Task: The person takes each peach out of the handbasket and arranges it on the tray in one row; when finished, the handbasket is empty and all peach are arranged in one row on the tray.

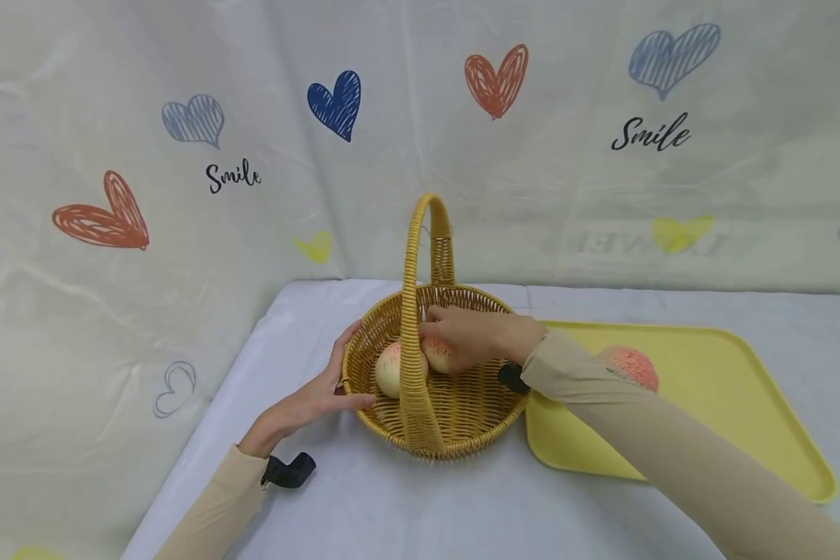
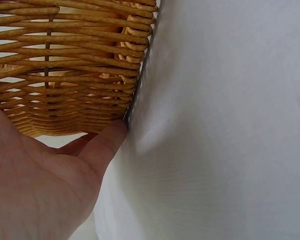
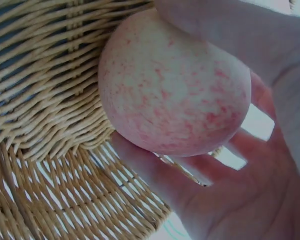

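A round wicker basket (image 1: 486, 432) with a tall arched handle stands on the white cloth. At its left side my left hand (image 1: 325, 393) holds the basket, thumb toward the front and fingers along the outer wall; the left wrist view shows this hand (image 2: 50, 175) against the weave. Inside the basket my right hand (image 1: 472, 334) grips a pink-speckled peach (image 3: 175, 90), its fingers and thumb around the fruit. Another peach (image 1: 390, 372) lies beside it in the basket, partly behind the handle.
To the right of the basket lies a yellow tray (image 1: 728, 404), with one more peach (image 1: 631, 365) on it. My right sleeve (image 1: 623, 412) crosses above the tray and covers part of that peach. A white curtain (image 1: 406, 155) printed with hearts hangs behind the table.
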A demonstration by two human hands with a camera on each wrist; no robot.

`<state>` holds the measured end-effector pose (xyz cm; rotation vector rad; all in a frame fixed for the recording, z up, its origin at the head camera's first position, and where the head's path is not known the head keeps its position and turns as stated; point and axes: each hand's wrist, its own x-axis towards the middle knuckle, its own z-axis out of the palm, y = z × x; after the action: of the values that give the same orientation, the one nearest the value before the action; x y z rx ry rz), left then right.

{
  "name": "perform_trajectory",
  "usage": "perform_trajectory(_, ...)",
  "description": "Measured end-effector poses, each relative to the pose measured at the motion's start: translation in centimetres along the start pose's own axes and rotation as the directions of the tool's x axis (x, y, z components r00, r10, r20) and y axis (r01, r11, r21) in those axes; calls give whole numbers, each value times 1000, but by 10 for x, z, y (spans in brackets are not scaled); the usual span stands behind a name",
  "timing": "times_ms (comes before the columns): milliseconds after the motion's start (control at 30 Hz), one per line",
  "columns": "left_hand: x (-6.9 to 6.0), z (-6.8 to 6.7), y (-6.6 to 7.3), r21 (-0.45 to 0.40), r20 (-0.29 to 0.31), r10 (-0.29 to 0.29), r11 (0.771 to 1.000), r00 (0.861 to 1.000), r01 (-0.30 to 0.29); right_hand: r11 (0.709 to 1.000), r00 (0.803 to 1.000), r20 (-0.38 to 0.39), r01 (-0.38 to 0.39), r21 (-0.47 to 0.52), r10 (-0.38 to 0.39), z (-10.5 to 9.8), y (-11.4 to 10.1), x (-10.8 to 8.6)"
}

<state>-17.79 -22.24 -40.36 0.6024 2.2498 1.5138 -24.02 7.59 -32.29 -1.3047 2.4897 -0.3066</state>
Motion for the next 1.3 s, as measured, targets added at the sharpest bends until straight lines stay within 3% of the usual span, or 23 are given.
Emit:
perform_trajectory(300,0,0,1,-12,5,-23,1000,1000,23,999,998,63,33,-35,-31,-1,0,-5)
perform_trajectory(500,-1,-1,1,-11,10,-22,1000,1000,22,998,997,-50,56,-9,-56,-13,-4,-30)
perform_trajectory(700,-1,-1,-1,-11,15,-30,999,999,30,997,979,-192,61,-43,-68,-38,-16,-78)
perform_trajectory(867,0,-3,2,6,8,-21,1000,1000,21,995,964,-248,83,-61,-96,-49,-16,-124)
perform_trajectory(1067,-1,-5,-1,20,-5,-21,1000,1000,21,995,959,-283,-57,-76,34,-43,7,-175)
perform_trajectory(1167,-2,-4,-2,16,-3,-23,1000,1000,23,984,936,-337,-142,-112,97,-34,26,-203)
perform_trajectory(1300,0,-1,0,3,11,-17,1000,1000,17,962,884,-449,-220,-162,127,-16,52,-244)
